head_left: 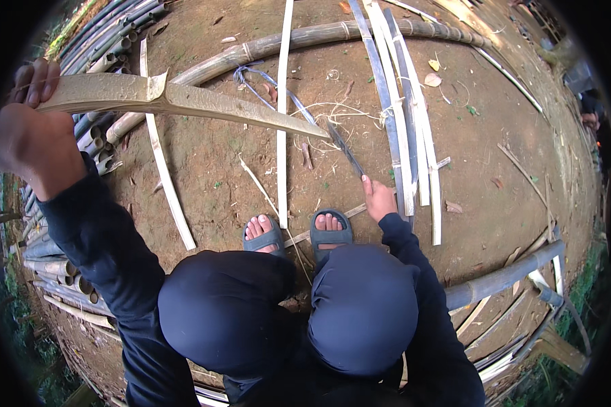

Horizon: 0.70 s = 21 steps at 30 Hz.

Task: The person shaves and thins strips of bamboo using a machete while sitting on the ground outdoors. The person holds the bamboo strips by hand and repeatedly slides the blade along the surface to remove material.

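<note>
My left hand (37,122) is raised at the far left, its fingers curled round one end of a split bamboo strip (217,108). The strip slants across to the right, pale inner face showing, with a node ridge partway along. Its far end meets the dark blade of a knife (346,152). My right hand (379,198) is closed round the knife's handle, most of which the fingers hide. Whether the blade cuts into the strip or only touches it, I cannot tell.
A whole bamboo pole (265,46) lies across the ground ahead. Several split strips (397,122) lie to the right, another strip (284,156) in the middle. Stacked bamboo poles (105,57) are at the left. A thick pole (502,275) lies at lower right. My sandalled feet (265,237) are below.
</note>
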### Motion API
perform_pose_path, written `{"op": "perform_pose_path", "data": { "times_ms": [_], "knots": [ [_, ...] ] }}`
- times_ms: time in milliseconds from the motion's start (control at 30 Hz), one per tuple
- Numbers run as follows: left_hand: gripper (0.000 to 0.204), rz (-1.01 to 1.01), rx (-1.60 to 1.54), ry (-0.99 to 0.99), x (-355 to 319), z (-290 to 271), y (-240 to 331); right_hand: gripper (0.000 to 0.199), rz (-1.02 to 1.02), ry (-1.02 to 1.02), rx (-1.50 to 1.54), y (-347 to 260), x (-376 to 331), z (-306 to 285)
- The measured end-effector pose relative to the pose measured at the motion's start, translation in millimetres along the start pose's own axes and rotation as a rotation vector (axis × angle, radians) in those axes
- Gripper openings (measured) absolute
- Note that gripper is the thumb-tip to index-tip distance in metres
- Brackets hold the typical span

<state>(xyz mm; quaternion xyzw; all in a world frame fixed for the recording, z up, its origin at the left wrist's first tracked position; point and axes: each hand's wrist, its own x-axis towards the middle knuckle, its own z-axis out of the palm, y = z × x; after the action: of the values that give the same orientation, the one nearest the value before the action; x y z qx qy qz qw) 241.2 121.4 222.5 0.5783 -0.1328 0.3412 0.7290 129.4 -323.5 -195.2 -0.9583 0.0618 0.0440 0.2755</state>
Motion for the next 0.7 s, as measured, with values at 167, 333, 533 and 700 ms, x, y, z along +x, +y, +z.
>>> {"op": "perform_pose_path", "data": {
  "times_ms": [167,333,533,700],
  "knots": [
    [0.017,-0.086,-0.098,0.029,-7.7,-7.3,4.3,0.047,0.065,0.202,0.273,-20.1,-26.3,-7.0],
    [0.021,-0.01,-0.012,-0.004,-16.4,-2.0,44.2,0.043,0.094,0.167,0.173,-19.1,-58.4,-5.4],
    [0.026,-0.006,-0.222,-0.185,-40.2,-25.4,52.8,0.043,0.095,0.113,0.234,-33.8,-62.9,-12.7],
    [0.043,0.098,-0.066,0.219,-88.9,3.6,28.1,0.044,0.049,0.107,0.275,-50.3,-40.4,-15.4]
  ]
}}
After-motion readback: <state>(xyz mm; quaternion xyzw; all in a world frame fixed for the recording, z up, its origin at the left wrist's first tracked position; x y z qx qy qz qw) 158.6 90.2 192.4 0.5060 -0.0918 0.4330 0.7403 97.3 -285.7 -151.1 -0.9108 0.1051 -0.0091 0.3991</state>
